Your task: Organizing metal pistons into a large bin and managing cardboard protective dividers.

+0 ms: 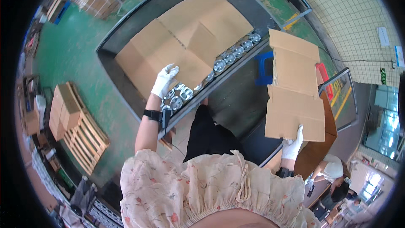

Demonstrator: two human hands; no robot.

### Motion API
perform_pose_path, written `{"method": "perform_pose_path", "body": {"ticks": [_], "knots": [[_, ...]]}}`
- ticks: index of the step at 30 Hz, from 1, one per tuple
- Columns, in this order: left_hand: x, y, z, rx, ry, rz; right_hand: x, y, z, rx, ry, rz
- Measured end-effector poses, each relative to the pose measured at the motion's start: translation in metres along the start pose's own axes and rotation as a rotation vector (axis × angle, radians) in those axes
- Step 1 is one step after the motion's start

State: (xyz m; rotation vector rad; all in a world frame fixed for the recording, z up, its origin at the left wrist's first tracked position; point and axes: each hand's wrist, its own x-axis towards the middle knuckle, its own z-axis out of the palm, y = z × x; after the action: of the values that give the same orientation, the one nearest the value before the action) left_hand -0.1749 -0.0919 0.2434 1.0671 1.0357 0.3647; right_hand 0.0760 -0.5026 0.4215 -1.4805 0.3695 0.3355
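Observation:
My left hand (165, 81), in a white glove, is over the near part of a brown cardboard sheet (202, 12) in a large dark metal bin. Its fingers are loosely bent and slightly apart, with nothing visible between them; whether they touch the cardboard I cannot tell. Shiny, round, glassy-looking pieces (176, 102) lie beside that hand, and more run along the bin's near right side, partly under the sheet. At the right, my gloved right hand (292, 145) grips the lower edge of another creased cardboard sheet (295, 71), thumb on its upper face.
The dark bin's rim (126, 112) lies in front of me. A blue plastic stool (264, 68) and a red crate (322, 76) are partly behind the held sheet. To the left, a carton (63, 112) stands on a wooden pallet (90, 145). Another person (333, 171) is at lower right.

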Motion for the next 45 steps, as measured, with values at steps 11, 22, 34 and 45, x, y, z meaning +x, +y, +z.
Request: {"method": "perform_pose_path", "body": {"ticks": [11,22,34,45], "knots": [[0.265,-0.074,0.173,-0.348,-0.387,-0.281,0.044,0.016,-0.020,-0.027,0.285,0.139],[0.357,-0.250,0.210,0.496,-0.042,-0.354,0.067,0.053,-0.029,0.091,0.467,0.282],[0.341,-0.252,0.209,0.908,-0.131,-0.496,0.074,0.048,0.005,0.026,0.466,0.378],[0.217,-0.106,0.169,-0.663,-0.218,-0.534,0.151,0.057,-0.008,-1.247,-0.519,-0.621]]}}
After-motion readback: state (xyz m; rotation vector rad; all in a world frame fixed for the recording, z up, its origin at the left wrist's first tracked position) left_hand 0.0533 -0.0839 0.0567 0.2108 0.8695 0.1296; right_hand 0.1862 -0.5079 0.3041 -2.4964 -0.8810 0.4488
